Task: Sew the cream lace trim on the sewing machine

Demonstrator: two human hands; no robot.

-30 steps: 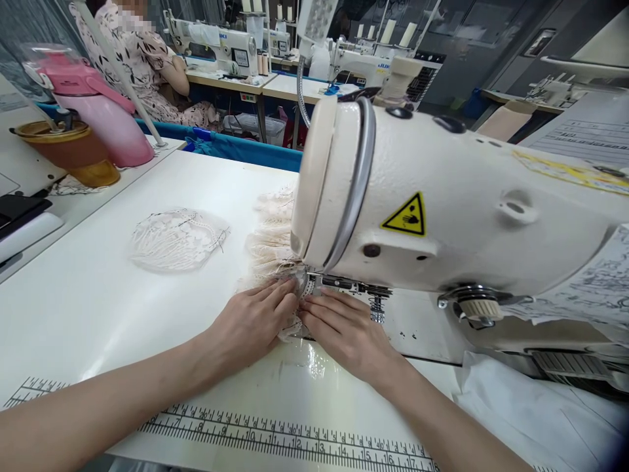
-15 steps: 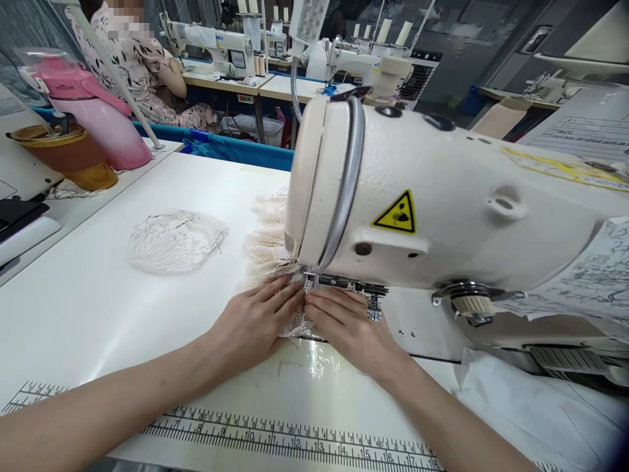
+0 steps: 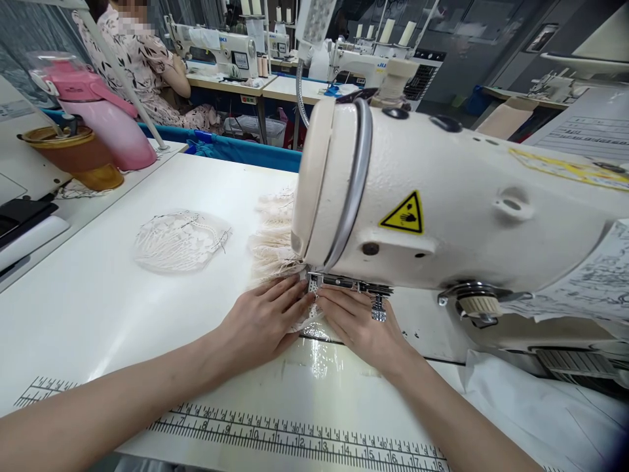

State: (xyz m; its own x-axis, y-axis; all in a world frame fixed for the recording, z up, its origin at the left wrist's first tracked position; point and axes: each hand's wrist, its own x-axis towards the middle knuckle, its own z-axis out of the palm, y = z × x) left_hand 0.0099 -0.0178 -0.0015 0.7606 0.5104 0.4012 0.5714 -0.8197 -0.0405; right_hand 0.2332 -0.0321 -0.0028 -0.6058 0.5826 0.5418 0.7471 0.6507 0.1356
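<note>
My left hand (image 3: 265, 316) lies palm down, fingers stretched out, on a piece of cream ruffled lace (image 3: 273, 239) left of the presser foot (image 3: 313, 283). On the foot's other side, my right hand (image 3: 362, 322) also rests flat, its fingertips at the lace strip between both hands. A metal attachment of the sewing machine (image 3: 339, 187) hides part of the right fingers. The lace runs under the foot and bunches up behind it, partly covered by the machine head. Another gathered lace piece (image 3: 181, 241) lies apart on the white table, to the left.
A ruler scale (image 3: 295, 442) runs along the table's front edge. White cloth (image 3: 535, 406) lies at the right. A pink bottle (image 3: 111, 128) and a brown cup (image 3: 81, 157) stand at the back left. Beyond, a person (image 3: 132, 72) sits near other sewing machines (image 3: 216, 49).
The view has shifted slightly, so everything appears a little farther right. Less lace shows in front of the foot between my hands. Both hands keep nearly the same pose.
</note>
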